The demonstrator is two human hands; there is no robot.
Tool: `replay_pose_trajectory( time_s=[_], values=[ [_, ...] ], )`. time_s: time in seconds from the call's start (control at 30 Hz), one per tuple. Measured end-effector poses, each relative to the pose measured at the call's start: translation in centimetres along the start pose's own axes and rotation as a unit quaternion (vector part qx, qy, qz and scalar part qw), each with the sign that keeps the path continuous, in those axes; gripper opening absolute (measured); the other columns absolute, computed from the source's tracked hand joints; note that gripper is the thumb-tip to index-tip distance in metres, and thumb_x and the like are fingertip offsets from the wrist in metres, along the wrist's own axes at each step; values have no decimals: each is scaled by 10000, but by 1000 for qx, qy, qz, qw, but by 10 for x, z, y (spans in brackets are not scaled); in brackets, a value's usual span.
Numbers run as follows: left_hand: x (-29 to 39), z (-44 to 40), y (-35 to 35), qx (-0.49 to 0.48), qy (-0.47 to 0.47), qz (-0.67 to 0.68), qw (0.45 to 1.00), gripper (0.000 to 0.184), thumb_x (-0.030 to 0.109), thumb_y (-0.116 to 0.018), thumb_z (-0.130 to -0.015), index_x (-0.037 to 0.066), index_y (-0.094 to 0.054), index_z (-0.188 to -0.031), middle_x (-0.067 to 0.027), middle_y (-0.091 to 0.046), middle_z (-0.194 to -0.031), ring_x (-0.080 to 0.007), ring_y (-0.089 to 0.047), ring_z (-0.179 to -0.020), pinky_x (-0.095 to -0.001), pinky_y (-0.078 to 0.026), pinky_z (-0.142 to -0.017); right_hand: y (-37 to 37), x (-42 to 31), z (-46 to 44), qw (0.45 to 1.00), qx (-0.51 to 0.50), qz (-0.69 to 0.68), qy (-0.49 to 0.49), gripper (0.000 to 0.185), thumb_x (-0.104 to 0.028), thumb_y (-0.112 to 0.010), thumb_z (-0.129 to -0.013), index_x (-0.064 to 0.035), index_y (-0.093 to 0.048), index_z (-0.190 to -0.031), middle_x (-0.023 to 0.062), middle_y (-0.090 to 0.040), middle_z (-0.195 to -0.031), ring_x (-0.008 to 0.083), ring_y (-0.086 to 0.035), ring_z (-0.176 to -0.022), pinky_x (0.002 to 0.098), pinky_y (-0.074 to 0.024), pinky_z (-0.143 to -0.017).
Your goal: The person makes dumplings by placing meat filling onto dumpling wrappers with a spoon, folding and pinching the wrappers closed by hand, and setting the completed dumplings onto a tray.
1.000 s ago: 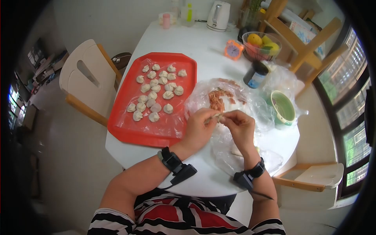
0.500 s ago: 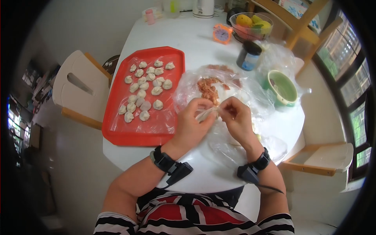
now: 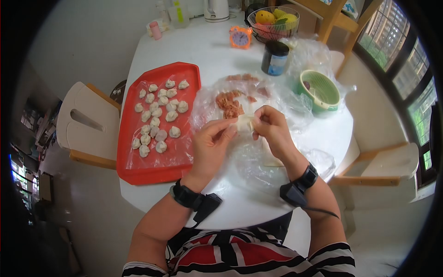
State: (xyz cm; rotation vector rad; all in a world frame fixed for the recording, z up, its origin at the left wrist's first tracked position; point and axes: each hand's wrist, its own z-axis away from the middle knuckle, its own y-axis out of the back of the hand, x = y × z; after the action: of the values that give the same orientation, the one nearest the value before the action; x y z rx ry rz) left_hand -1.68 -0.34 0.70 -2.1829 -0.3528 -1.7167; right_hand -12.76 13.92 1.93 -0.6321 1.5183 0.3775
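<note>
Between my two hands is a pale dough wrapper (image 3: pixel 245 123), held up over the plastic sheet. My left hand (image 3: pixel 213 141) pinches its left edge with thumb and fingertips. On the other side my right hand (image 3: pixel 271 130) grips the right edge, fingers curled. Just beyond the wrapper, minced meat filling (image 3: pixel 229 104) lies on the clear plastic (image 3: pixel 203 108). Several wrapped dumplings (image 3: pixel 171 116) sit in rows on a plastic-lined red tray (image 3: pixel 152 176) to the left. More pale wrappers (image 3: pixel 273 157) lie partly under my right wrist.
A green colander (image 3: pixel 318 94), a dark jar (image 3: pixel 275 58) and crumpled plastic bags (image 3: pixel 311 57) stand to the right. Farther back are an orange clock (image 3: pixel 240 37), a fruit basket (image 3: pixel 273 25) and a white kettle (image 3: pixel 216 10). Chairs (image 3: pixel 90 121) flank the table.
The wrapper between my hands has gone from gathered and folded to spread flatter and more visible. My hands have moved slightly apart. The whole view has shifted.
</note>
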Motion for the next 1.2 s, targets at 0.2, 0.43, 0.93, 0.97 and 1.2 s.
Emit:
replay_pose_trajectory(
  time_s=[0.2, 0.43, 0.93, 0.97, 1.2],
  values=[
    [6, 1, -2, -1, -152, -210, 966, 143, 77, -681, -871, 65, -718, -1009, -24, -593, -941, -86, -565, -771, -212, -465, -673, -2, 2, 2, 998, -36, 49, 10, 58, 30, -554, -865, -11, -514, -859, 21, -529, -741, 75, -516, -589, 232, -443, -511],
    [-3, -4, 2, -25, -149, -204, 967, 95, 85, -708, -849, 48, -693, -935, -27, -606, -954, -87, -568, -785, -220, -460, -676, -3, -2, 4, 993, -83, 86, 9, 62, 7, -562, -883, -24, -512, -862, 7, -522, -774, 62, -501, -617, 228, -437, -528],
    [-5, -2, 1, 17, -112, -147, 983, 262, -8, -764, -779, 20, -599, -981, -27, -637, -898, -68, -578, -793, -215, -487, -732, -5, -3, 5, 995, -92, 41, 13, 76, -43, -658, -883, 20, -616, -893, 28, -626, -790, 79, -592, -685, 225, -496, -612],
    [-5, -2, 1, 22, -118, -147, 982, 280, -12, -759, -783, 11, -606, -1016, -33, -641, -905, -67, -583, -805, -213, -489, -738, -5, -3, 5, 996, -86, 37, 9, 91, -47, -662, -882, 31, -620, -899, 39, -633, -786, 85, -602, -684, 226, -503, -616],
    [3, -3, -1, 18, -84, -116, 990, 368, -18, -707, -827, -21, -589, -1175, -51, -654, -924, -80, -601, -829, -231, -498, -791, -5, -2, 4, 998, -63, -1, 6, 109, -39, -661, -879, 48, -607, -918, 66, -638, -819, 121, -644, -717, 245, -534, -651]
  ],
)
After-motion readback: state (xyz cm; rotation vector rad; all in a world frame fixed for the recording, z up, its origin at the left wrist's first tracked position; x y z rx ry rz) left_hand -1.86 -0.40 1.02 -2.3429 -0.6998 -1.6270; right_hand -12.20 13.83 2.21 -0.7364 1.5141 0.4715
